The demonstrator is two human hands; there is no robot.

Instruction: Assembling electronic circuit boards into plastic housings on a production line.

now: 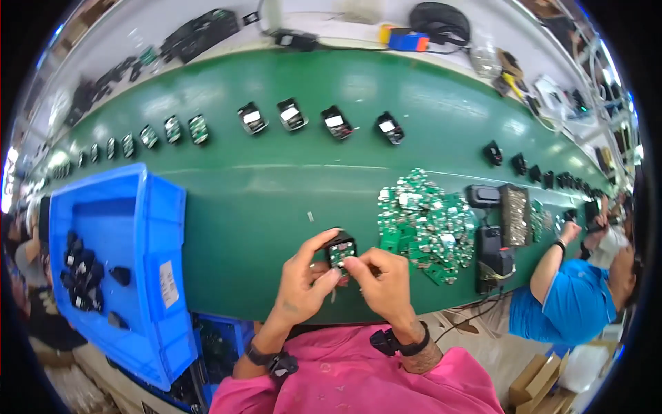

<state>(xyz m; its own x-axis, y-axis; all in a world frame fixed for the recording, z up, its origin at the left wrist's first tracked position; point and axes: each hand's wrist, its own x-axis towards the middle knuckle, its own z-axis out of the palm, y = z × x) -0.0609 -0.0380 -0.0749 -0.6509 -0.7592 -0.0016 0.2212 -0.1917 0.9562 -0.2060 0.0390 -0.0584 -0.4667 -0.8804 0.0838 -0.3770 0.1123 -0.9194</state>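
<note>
Left of frame: blue bin (141,276), right wall edging the green table (248,214), black parts (79,269) inside. Wide stretch of table runs from bin to left hand (307,276). Lower center, near the table's front edge: small black case (340,241) with green board, left fingers wrapped round it. Right hand (380,279) curled narrow, thumb at the board (can't tell if it's pinching anything). Just right, board pile (431,228) narrows the room; then black boxes (488,252), co-worker's blue shirt (572,300) at far right.
</note>
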